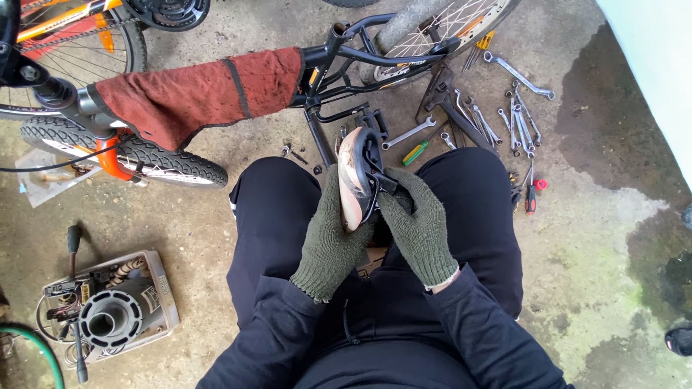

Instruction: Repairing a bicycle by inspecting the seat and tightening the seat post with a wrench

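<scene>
Holding a bike saddle (353,176) on edge above our knees, we grip it with both gloved hands: the left hand (331,241) wraps its worn underside, and the right hand (417,227) clamps the black rail bracket. A red rag (194,94) drapes over the bike frame (346,54) ahead. Wrenches (515,108) lie scattered on the concrete floor (591,238), and a parts tray (115,306) sits at our left.
</scene>
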